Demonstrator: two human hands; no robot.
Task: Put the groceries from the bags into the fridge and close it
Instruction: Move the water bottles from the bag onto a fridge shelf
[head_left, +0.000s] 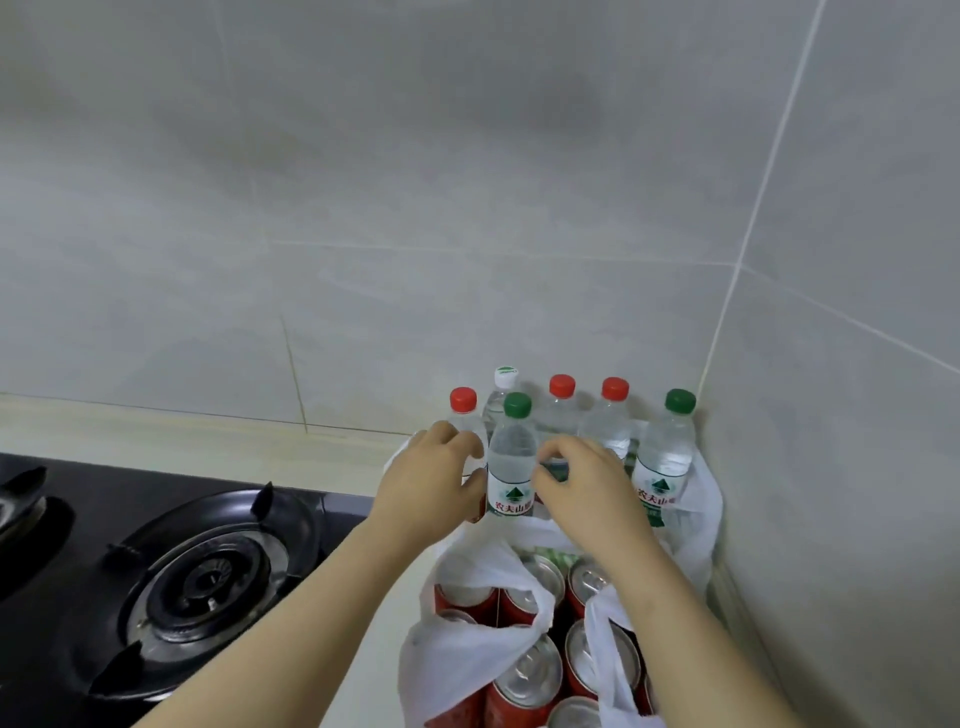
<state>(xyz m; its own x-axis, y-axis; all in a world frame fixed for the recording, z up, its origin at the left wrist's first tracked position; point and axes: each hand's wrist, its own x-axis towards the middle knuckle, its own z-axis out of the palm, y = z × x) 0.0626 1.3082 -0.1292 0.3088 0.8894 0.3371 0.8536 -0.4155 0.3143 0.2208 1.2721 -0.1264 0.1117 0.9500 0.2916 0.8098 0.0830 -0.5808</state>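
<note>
Kitchen: grey tiled walls (467, 208) meet in a corner above a pale worktop (234, 436).
Water bottles: they stand upright and packed close in a white bottle bag (701, 499), tucked into the worktop's back right corner where both walls prop them up. None is in the fridge yet.
Left hand (434, 478): its fingers are curled round the left red-capped bottle (463, 402), thumb in front and fingertips behind.
Right hand (587, 488): the fingers are bent in toward the bottles behind. I cannot tell whether they hold a bottle, the bag's edge or nothing.
Front green-capped bottle (511, 467): it stands between the two hands, untouched as far as I can see.
Cans (527, 675): red, upright, in a second white can bag (467, 649) just in front, toward the worktop's near edge, its handles flopped open.
Hob (208, 571): black gas burners on the worktop's left side, apart from the bags.
Fridge: out of sight.
Step, I'd say: reaching both hands in to lift out two bottles per trip.
</note>
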